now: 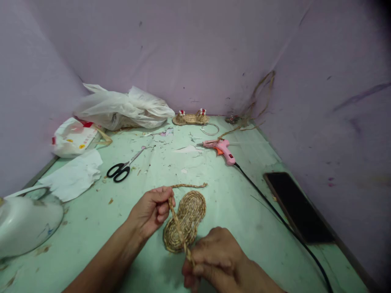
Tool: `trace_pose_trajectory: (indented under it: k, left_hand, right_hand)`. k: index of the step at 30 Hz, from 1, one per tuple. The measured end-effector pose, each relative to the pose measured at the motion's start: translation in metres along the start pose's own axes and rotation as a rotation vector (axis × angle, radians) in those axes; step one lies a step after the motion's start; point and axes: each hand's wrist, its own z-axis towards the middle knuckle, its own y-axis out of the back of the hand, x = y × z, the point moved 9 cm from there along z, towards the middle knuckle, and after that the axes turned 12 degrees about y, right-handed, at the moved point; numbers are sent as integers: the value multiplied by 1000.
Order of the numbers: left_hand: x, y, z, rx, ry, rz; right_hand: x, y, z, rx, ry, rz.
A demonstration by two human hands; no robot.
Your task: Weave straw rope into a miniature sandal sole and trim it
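A braided straw cord (177,221) runs between my two hands above the table. Pinched on its upper part is my left hand (154,209), with a loose end of the cord reaching right past the fingers. My right hand (216,260), closer to me and slightly blurred, grips the lower part between thumb and fingers. Under the cord lies a sole-shaped woven straw piece (191,211), flat on the table and partly covered by the cord and my right hand.
A pink glue gun (220,148) lies behind, its black cable trailing right past a phone (297,205). Black-handled scissors (122,169) lie left. Plastic bags (125,108), a straw piece with red-and-white beads (192,119) and a wire ring (210,129) sit at the back. A white lamp-like object (27,224) stands near left.
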Motion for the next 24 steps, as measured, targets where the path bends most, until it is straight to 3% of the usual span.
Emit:
trace_pose_trajectory:
  k: [5, 11, 16, 19, 24]
  left_hand:
    - [-21, -1, -2, -9, -234, 204]
    - [-30, -31, -13, -75, -516, 834]
    - [-33, -66, -37, -241, -1067, 1489]
    - [-26, -68, -30, -232, -1100, 1595]
    - [-23, -59, -23, -180, -1103, 1474]
  right_hand:
    - [-18, 46, -11, -440, -127, 9]
    - [-58, 69, -50, -844, -369, 103]
    - [-63, 74, -61, -906, -388, -131]
    - [-66, 72, -64, -879, -402, -200]
    - [-65, 67, -65, -807, -399, -327]
